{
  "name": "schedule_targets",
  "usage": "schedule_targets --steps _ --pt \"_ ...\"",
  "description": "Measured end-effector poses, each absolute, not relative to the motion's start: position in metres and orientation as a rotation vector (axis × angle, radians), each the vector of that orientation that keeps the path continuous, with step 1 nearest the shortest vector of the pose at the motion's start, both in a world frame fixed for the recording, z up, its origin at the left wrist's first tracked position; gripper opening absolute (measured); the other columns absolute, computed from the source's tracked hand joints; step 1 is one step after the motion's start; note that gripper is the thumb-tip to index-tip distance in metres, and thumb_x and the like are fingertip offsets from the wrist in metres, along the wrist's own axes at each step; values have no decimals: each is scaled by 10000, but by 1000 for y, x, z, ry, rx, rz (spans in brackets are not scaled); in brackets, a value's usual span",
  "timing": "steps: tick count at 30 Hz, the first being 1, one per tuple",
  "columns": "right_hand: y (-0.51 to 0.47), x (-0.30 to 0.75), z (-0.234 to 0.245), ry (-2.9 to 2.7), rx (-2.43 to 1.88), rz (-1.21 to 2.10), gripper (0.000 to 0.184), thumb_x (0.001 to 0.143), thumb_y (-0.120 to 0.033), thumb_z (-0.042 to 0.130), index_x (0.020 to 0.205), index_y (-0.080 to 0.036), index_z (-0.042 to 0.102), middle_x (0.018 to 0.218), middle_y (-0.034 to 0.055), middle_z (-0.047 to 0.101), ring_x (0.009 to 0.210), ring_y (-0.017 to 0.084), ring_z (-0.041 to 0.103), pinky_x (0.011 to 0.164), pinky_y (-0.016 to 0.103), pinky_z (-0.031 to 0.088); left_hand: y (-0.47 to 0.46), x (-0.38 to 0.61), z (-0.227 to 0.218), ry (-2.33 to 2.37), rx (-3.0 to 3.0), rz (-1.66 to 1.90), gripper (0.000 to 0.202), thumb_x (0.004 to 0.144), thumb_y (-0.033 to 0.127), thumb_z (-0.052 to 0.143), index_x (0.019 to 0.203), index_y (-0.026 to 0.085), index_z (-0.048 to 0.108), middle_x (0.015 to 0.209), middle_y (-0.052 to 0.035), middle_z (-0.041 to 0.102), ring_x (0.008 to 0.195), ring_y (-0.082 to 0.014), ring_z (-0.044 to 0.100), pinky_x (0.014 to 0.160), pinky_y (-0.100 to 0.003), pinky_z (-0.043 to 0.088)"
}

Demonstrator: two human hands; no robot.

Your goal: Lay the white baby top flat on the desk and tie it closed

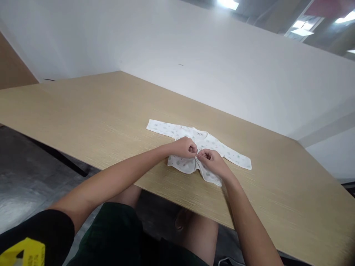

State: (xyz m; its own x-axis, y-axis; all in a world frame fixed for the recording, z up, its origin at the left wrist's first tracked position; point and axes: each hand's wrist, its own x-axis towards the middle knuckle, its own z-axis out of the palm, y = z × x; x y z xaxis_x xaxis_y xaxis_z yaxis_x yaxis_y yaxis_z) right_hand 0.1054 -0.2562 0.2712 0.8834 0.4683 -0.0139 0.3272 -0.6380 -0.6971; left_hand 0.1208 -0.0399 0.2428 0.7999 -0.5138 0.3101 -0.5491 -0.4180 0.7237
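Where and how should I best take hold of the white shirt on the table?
Probably pinch the white shirt at both shoulders, just outside the neckline, from above. It lies spread out with its sleeves to either side; the left hand and right hand occupy its front, leaving the shoulders uncovered.

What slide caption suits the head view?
Left hand and right hand pinch a white printed long-sleeved shirt on a table.

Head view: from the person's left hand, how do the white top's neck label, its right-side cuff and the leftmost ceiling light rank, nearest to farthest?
From the left hand:
1. Neck label: just beyond, slightly right.
2. Right-side cuff: past the right hand.
3. Leftmost ceiling light: far off, above the white partition.
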Motion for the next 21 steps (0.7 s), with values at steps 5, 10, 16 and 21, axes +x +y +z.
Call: schedule_targets --steps 5,10,16,21 --pt "-256 106 271 -534 -2294 259 429 835 -519 594 898 -99 654 741 20 515 659 95 421 605 244 311 -40 120 246 -778 2081 62 137 781 221 651 791 124 747 710 12 665 661 -81 561 622 -210 402" --pt "-258 108 274 -454 -2249 277 451 801 -533 617 911 -97 655 743 15 504 648 91 401 593 242 300 -39 125 241 -791 2111 64 131 788 204 641 805 125 744 731 4 673 676 -90 571 641 -215 409" --pt "-256 107 270 -456 -2421 110 305 857 -427 591 796 -129 613 730 4 533 663 96 431 629 256 326 -39 133 235 -956 2244 145 193 883 270 578 808 163 721 813 -17 675 776 -135 564 774 -279 423" --pt "-270 119 267 -547 -2436 -11 302 911 -433 590 931 -149 691 820 7 606 744 112 499 690 259 381 -27 130 237 -822 2497 281 381 1031 366 383 1039 204 729 1177 -97 625 1162 -267 511 1059 -465 388"
